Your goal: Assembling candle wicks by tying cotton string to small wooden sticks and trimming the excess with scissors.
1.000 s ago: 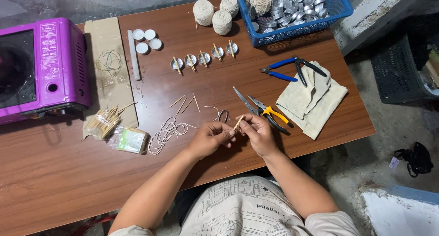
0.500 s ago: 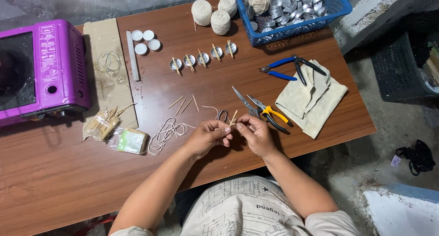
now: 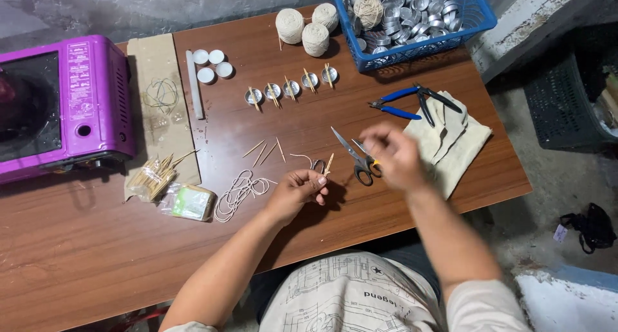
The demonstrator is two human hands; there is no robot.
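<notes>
The left hand (image 3: 297, 191) is closed, its fingertips pinched together on a small stick (image 3: 329, 164), which pokes up and slightly to the right out of the grip. The stick is thin, pale and wood-coloured, and something small and dark sits at the fingertips just beside it; what that is cannot be told. The stick is held just above the brown wooden table (image 3: 77, 261), near its front edge and in front of the person's chest. The right hand (image 3: 391, 157) is blurred, fingers loosely spread and holding nothing that can be made out; it is over the scissors (image 3: 353, 155), which lie on the table with silver blades pointing up and left and black and yellow handles under the hand. Whether the hand touches them cannot be told. Left of the held stick lies a loose tangle of white string (image 3: 239, 190), and above it three more bare sticks (image 3: 265, 151) lie on the wood. Farther back stands a row of small metal cups (image 3: 291, 88), each with a stick across it. Blue-handled pliers (image 3: 407, 103) rest beside a beige cloth (image 3: 454, 145). A blue basket (image 3: 473, 23) of metal cups stands at the far right corner, and a purple stove (image 3: 96, 100) at the left.
</notes>
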